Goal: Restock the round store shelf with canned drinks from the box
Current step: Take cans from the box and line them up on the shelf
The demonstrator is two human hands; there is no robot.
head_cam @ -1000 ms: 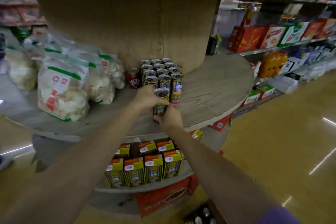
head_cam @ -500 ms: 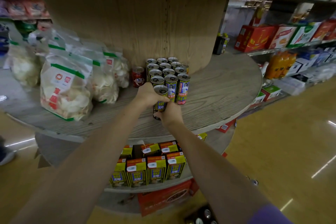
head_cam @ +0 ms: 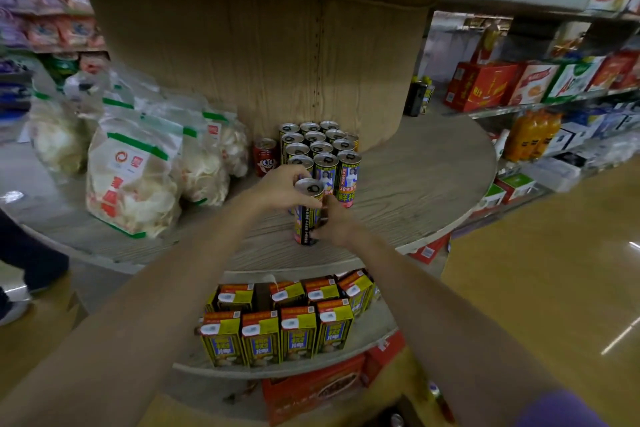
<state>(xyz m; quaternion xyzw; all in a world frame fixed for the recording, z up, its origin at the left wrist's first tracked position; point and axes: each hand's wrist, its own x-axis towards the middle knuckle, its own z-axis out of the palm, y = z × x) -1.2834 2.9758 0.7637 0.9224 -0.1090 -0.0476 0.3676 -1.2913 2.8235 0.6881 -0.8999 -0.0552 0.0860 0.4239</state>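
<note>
A tall slim can (head_cam: 306,215) with a dark printed label stands on the round wooden shelf (head_cam: 415,191), just in front of a block of several matching cans (head_cam: 320,152). My left hand (head_cam: 277,189) grips the can near its top rim from the left. My right hand (head_cam: 332,222) holds its lower half from the right. The box of cans (head_cam: 398,418) shows only as a dark corner at the bottom edge.
A red can (head_cam: 265,156) stands left of the block. Clear bags of white crackers (head_cam: 135,180) fill the shelf's left side. Yellow drink cartons (head_cam: 277,333) sit on the tier below. Aisle shelves with red boxes (head_cam: 481,85) stand at right. A person's leg (head_cam: 20,253) is at far left.
The view has shifted slightly, so the shelf sits further right in frame. Both hands have stayed on the same can at the front of the block.
</note>
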